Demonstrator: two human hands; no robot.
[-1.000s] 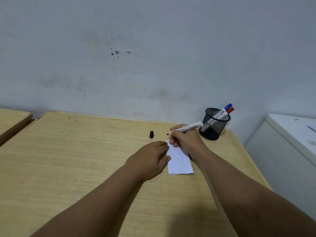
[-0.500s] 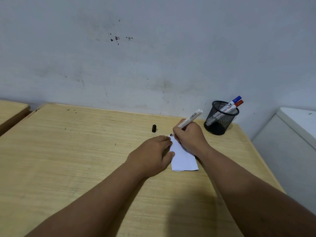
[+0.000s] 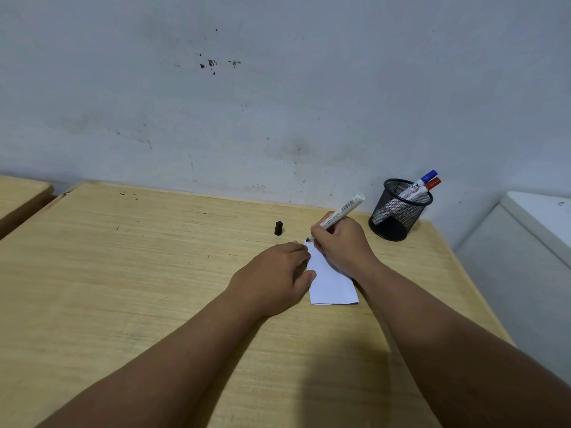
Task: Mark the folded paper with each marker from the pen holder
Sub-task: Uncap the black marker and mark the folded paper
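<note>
Nearest, two bare forearms reaching forward over a pale wooden surface (image 3: 129,273). Left hand (image 3: 272,273) palm down, fingers loosely curled, pressing on the left edge of the folded paper (image 3: 332,284) with fingertips and thumb; nothing gripped inside it. Folded white paper flat on the surface between the two hands, near edge free, far end covered by the right hand. Right hand (image 3: 341,242) closed in a writing grip around a white marker (image 3: 341,211), uncapped, dark tip down at the far left corner of the paper, barrel tilted up and to the right; touching the sheet or just above it, cannot tell. No mark visible on the exposed part of the paper.

Just beyond the left hand, a small black cap (image 3: 278,228) standing alone on the surface, apart from the paper. Farther right, near the back corner, a black mesh pen holder (image 3: 398,211) upright, with a blue-capped marker (image 3: 425,178) and a red-capped marker (image 3: 429,185) leaning side by side to the right over its rim.

Behind everything, a scuffed pale wall (image 3: 278,103) with dark specks. At far right, a white cabinet (image 3: 531,242) beside the surface; at far left, the corner of a second wooden desk (image 3: 18,193).
</note>
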